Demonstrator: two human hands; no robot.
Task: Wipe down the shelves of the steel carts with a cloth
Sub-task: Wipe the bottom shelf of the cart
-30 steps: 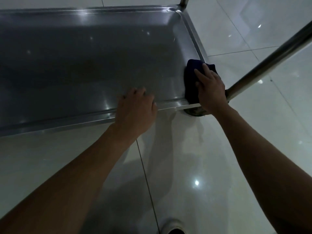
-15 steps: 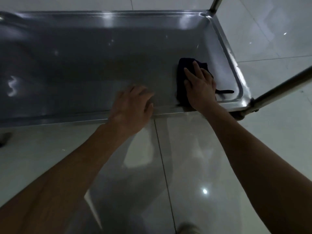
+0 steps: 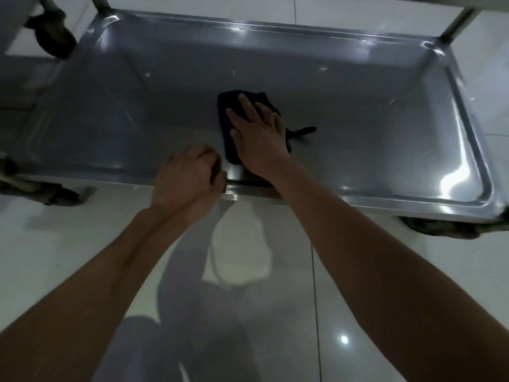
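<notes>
- Left hand (image 3: 190,177) curls its fingers over the near rim of the steel shelf (image 3: 358,111), gripping it.
- Right hand (image 3: 257,133) presses flat, fingers spread, on a dark cloth (image 3: 228,128) mid-shelf, lying lengthwise near to far.

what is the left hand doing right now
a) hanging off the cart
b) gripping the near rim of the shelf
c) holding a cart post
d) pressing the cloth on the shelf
b: the left hand is curled over the near rim of the steel shelf, while the right hand lies flat on the dark cloth near the middle of the shelf.
</notes>
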